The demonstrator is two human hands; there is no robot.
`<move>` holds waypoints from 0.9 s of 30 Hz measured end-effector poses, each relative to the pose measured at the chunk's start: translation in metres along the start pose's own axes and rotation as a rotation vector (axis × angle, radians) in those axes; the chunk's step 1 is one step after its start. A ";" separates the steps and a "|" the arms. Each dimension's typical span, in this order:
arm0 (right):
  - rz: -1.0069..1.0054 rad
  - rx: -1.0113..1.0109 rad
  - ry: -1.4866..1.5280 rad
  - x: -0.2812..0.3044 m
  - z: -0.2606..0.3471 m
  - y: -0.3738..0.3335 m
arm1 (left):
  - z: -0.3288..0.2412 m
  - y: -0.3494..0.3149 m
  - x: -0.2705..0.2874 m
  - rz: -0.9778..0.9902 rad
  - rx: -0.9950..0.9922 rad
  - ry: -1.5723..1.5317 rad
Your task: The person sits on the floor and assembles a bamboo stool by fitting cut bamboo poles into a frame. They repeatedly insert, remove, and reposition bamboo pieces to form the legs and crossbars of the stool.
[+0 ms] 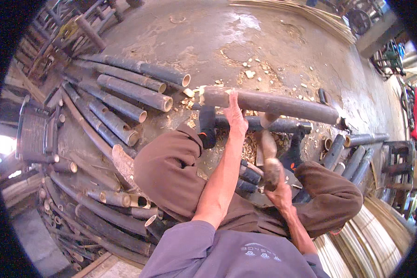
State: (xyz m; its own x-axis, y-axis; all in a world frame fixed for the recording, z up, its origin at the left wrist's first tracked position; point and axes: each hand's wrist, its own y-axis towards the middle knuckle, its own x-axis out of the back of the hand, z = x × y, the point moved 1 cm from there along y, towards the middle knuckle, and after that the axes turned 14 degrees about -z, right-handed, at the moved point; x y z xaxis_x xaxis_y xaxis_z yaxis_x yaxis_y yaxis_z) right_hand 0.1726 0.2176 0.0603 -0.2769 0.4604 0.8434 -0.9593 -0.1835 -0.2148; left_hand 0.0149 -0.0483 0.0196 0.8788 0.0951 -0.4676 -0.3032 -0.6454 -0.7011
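A thick dark brown bamboo pole (282,104) lies crosswise in front of me, its left end pale and cut. My left hand (235,116) is closed round it near that end. My right hand (280,193) grips a wooden-handled chopping tool (268,144), held up between my knees. The tool's head reaches the near side of the pole; whether it touches cannot be made out. Beneath the pole, a darker bamboo piece (282,125) lies across the floor between my feet. Pale wood chips (250,74) are scattered around and beyond the pole.
Several cut bamboo poles (134,92) lie to my left, with more stacked at lower left (111,217). Short bamboo lengths (333,150) rest at right. Pale split strips (370,231) lie at lower right, and others (306,16) on the far floor. A wooden rack (90,32) stands far left.
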 end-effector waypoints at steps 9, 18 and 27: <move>-0.159 0.352 0.036 -0.039 -0.003 0.098 | 0.000 0.009 0.004 0.265 0.086 -0.068; -0.610 0.343 0.068 -0.109 -0.074 0.273 | 0.008 -0.046 -0.013 0.426 0.081 0.014; -0.642 0.429 0.391 0.129 -0.049 0.304 | -0.152 -0.158 -0.033 0.861 -0.511 0.707</move>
State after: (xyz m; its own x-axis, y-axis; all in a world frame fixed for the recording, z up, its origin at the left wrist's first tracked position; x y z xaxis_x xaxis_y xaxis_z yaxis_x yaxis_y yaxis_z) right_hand -0.1578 0.2640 0.0796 0.2363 0.8387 0.4907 -0.8543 -0.0613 0.5161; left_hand 0.0898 -0.0644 0.2278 0.5177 -0.8391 -0.1671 -0.8444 -0.5326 0.0583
